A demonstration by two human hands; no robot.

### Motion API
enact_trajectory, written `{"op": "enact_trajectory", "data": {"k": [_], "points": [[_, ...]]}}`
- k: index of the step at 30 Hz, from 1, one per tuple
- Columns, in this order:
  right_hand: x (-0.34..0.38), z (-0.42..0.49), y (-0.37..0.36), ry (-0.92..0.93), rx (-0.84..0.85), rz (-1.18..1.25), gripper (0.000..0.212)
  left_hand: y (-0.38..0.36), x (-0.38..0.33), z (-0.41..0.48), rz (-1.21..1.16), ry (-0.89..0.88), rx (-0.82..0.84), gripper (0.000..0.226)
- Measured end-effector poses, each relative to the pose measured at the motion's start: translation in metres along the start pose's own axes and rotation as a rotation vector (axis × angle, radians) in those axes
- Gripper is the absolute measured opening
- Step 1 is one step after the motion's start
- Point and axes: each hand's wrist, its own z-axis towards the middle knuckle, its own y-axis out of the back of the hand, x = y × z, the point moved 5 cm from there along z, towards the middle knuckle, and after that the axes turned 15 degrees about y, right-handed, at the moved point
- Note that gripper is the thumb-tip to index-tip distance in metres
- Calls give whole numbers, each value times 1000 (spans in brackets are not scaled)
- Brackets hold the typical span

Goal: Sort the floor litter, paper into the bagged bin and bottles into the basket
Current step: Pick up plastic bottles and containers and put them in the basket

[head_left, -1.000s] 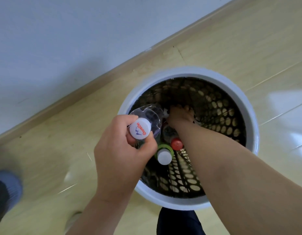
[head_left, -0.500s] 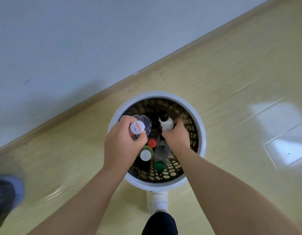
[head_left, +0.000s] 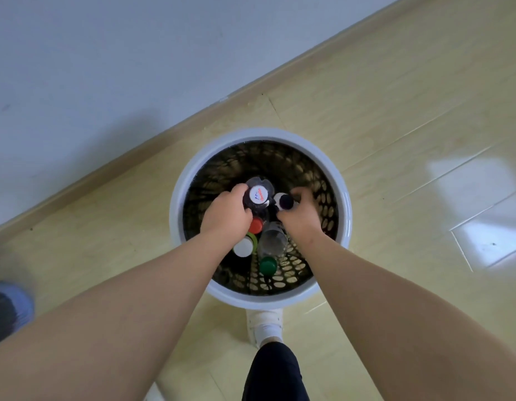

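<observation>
A round white-rimmed mesh basket stands on the floor below me, and both my hands are down inside it. My left hand grips a clear bottle with a white printed cap, held upright. My right hand holds a white bottle with a dark cap beside it. Other bottles stand in the basket: a red cap, a white cap on a green neck, and a clear bottle with a green cap.
The basket sits on pale wood floor close to a skirting board and white wall. My white shoe and dark trouser leg are just in front of the basket. Another dark-and-blue shoe shows at the left edge.
The view has pulled up and away from the basket. My right hand has risen from deep inside and now holds the dark-capped white bottle. My left hand still holds the clear bottle.
</observation>
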Motion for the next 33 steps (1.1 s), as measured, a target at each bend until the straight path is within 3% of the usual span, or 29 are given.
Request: {"op": "enact_trajectory", "data": {"k": [4,17,25,30,33], "points": [[6,-12,8,-36,26,-64,56,7,9,-11,-44,87,38,43],[88,-113,39,-29,163,-150,54,70,31,-111,-359,292,118,27],[152,-220,54,-84,142,-96,39,128,76,-219,-657,381,70,18],[188,-292,23,-10,159,-89,34,157,126,-277,-790,399,17,12],[203,-339,0,35,187,-104,14,169,165,-313,-886,388,-19,9]]}}
